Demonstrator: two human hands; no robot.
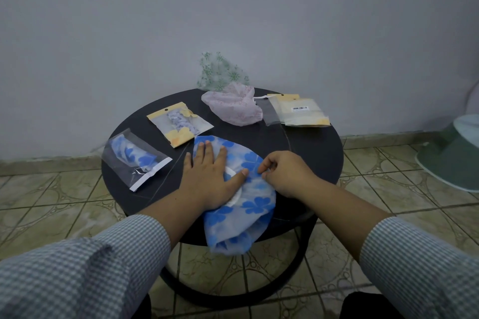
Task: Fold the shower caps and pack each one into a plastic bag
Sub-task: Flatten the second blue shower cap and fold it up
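Black round table (311,147) with a blue-flowered shower cap (248,204) spread at its near edge.
Left hand (210,176) presses the cap flat, fingers spread; right hand (282,171) pinches its rim just beside the left thumb; beyond the left fingertips lies a packed yellow-trimmed bag (178,123).

No words or numbers can be read: only a barcode label (300,108) shows on the yellow-edged packet (302,112) (its bars and digits too small to make out).
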